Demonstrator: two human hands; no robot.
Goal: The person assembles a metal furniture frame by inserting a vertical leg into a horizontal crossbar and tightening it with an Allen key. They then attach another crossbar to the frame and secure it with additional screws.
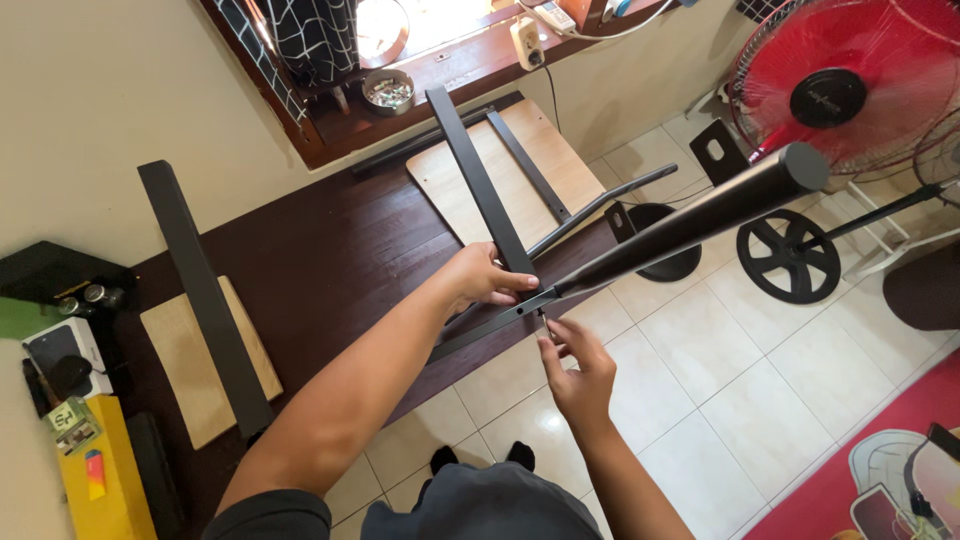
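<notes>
Head camera, looking down at two bare hands over a dark wooden board (300,250) that lies on a pale tiled floor (720,370).

The left hand (485,278) is curled around the near end of a flat black metal bar (480,180), fingers closed over its edge. The bar runs away from the person, across a light wooden panel (500,170) towards a window sill.

The right hand (572,365) pinches a small thin metal piece, probably a screw or key (541,322), between thumb and fingertips, its tip pointing up at the joint where the bar meets a black tube (700,220). What the piece is cannot be told for certain.

The tube rises from that joint up and to the right, towards the camera, its round end near a red fan (850,80).

The tube and bar look like stiff painted steel, fairly heavy, smooth and likely a little slippery. They would be best gripped close to the joint, as the left hand does, so the long tube does not lever sideways. The small piece is light and easy to drop, so it suits a fingertip pinch.

To the left lie another black bar (205,300) on a second wooden panel (195,370), and a yellow box (105,480).
</notes>
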